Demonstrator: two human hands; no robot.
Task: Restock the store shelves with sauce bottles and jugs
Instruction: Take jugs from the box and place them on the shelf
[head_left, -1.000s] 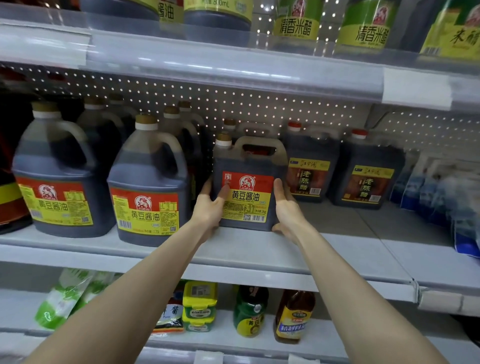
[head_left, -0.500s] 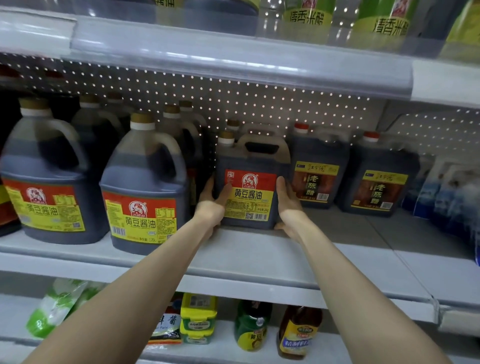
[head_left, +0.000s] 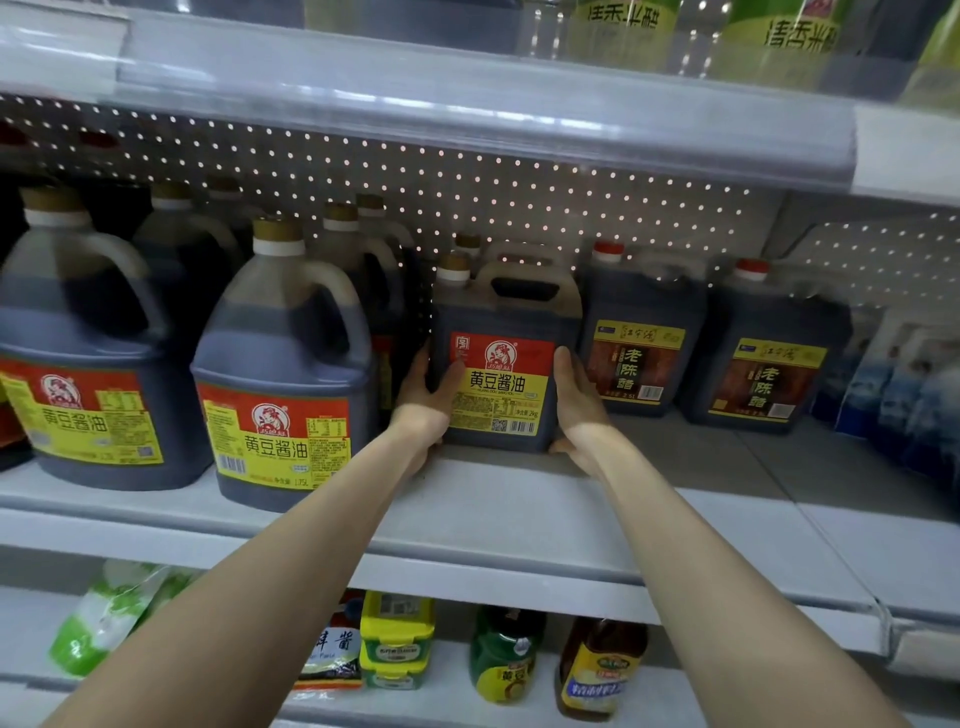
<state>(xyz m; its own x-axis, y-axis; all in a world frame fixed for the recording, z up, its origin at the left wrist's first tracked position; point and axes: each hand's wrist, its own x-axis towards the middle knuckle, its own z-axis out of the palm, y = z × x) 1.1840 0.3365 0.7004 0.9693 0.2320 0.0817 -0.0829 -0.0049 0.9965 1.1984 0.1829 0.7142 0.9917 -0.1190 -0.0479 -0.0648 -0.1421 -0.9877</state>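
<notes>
A square dark soy sauce jug with a red and yellow label and a tan cap stands upright on the middle shelf, set back from the front edge. My left hand grips its left side, thumb on the front of the label. On the jug's right side, my right hand holds it with fingers pointing up and the thumb low at the base. Another jug of the same shape stands right behind it, mostly hidden.
Big round soy sauce jugs fill the shelf to the left, close to my left hand. Two red-capped vinegar jugs stand just right of my right hand. Blue packs sit far right. The upper shelf edge hangs overhead. Small bottles line the shelf below.
Both hands have slid the square jug a little deeper onto the shelf, keeping the same hold. My view has moved closer and tilted down slightly.
</notes>
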